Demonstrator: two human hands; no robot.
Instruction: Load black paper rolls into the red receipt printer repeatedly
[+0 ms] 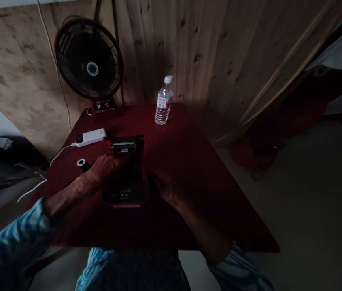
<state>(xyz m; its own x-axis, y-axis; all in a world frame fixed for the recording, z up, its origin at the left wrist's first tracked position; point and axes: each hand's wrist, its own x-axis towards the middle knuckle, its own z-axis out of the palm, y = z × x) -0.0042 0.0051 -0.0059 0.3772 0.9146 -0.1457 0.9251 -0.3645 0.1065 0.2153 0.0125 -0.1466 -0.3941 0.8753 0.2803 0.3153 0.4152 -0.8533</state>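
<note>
A small black and red printer-like device (pixel 126 190) sits in the middle of the dark red table (pixel 189 161), its lid (pixel 125 143) raised at the far end. My left hand (pixel 105 167) reaches into the open top of the device from the left, fingers curled inside; what they hold is hidden. At the device's right side rests my right hand (pixel 162 186), its fingers against the casing. The scene is dim and the fingers are hard to make out.
A small roll (pixel 81 163) lies left of the device. Behind it is a white power bank (pixel 91 137) with a white cable (pixel 58 152). A water bottle (pixel 164 101) and a black fan (pixel 88 60) stand at the table's back by the wooden wall.
</note>
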